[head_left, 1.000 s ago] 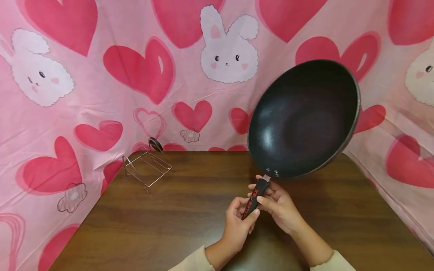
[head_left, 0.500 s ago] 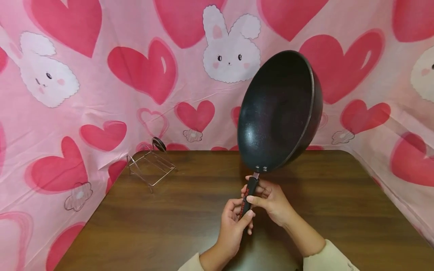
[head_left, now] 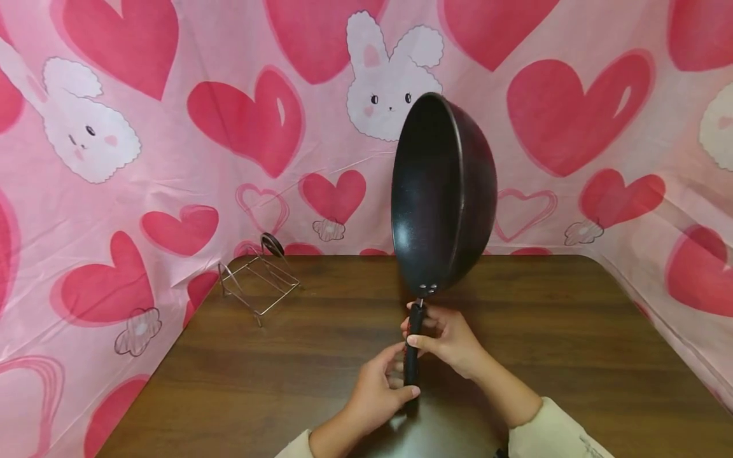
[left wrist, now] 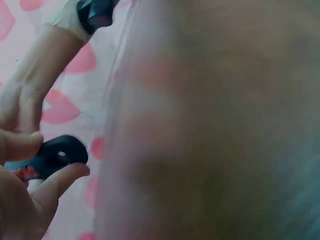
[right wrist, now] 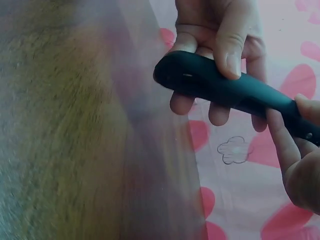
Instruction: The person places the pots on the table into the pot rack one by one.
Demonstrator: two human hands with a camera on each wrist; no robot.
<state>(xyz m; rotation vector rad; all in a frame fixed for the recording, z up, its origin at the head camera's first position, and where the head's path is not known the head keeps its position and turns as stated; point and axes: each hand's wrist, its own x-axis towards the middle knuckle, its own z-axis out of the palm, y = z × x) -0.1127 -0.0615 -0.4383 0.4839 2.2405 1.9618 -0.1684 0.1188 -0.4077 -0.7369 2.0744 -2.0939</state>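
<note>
A black wok (head_left: pixel 426 197) is held up over the table in the head view, its bowl turned mostly sideways with the hollow facing left. Its black handle (head_left: pixel 411 356) points down. My right hand (head_left: pixel 449 337) pinches the handle near the bowl, thumb in front and fingers behind. Lower down, my left hand (head_left: pixel 380 388) holds the handle's end between thumb and fingers. The left wrist view shows that end, with its hanging hole (left wrist: pixel 61 156), between the left hand's digits. From the right wrist, the left thumb (right wrist: pixel 231 60) lies on the handle while fingertips show beneath it.
A thin metal wire rack (head_left: pixel 260 283) with a dark round piece (head_left: pixel 272 245) stands at the back left of the brown wooden table (head_left: pixel 275 362). Behind and beside it hangs a pink cloth (head_left: pixel 321 146) printed with hearts and rabbits.
The wok has turned about its handle, from hollow facing me to nearly edge-on, and swung left to a more upright pose. The left hand has slid down toward the handle's end.
</note>
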